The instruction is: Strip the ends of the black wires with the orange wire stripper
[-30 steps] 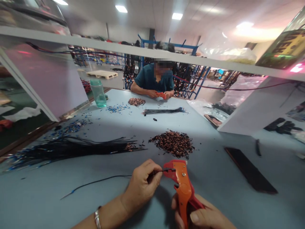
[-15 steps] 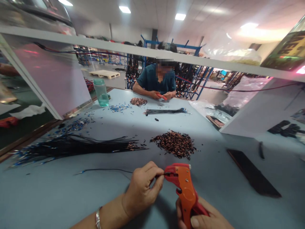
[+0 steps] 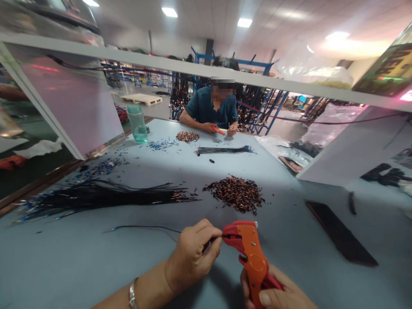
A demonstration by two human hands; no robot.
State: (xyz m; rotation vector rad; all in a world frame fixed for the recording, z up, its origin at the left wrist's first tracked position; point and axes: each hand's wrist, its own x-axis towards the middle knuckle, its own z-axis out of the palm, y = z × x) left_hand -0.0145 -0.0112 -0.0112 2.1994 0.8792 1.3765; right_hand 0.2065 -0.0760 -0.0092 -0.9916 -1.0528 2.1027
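Note:
My left hand (image 3: pixel 195 249) pinches a thin black wire (image 3: pixel 144 226) close to one end. The rest of the wire trails left over the table to a blue-tipped end. My right hand (image 3: pixel 273 292) is wrapped around the handle of an orange and red wire stripper (image 3: pixel 252 253). Its jaws point left, and the wire's near end reaches into them; how far in is hard to see. Behind my hands lies a heap of short black and copper wire scraps (image 3: pixel 236 193). A thick bundle of black wires (image 3: pixel 103 195) with blue ends lies to the left.
A dark phone-like slab (image 3: pixel 341 234) lies on the right. A green bottle (image 3: pixel 137 124) stands back left near scattered blue pieces (image 3: pixel 162 144). Across the table (image 3: pixel 277 227) a person (image 3: pixel 212 107) holds a red tool. A shelf (image 3: pixel 180 68) spans above.
My hands, the wire and the stripper have barely shifted. Across the table, the person's hand has moved slightly away from the red tool.

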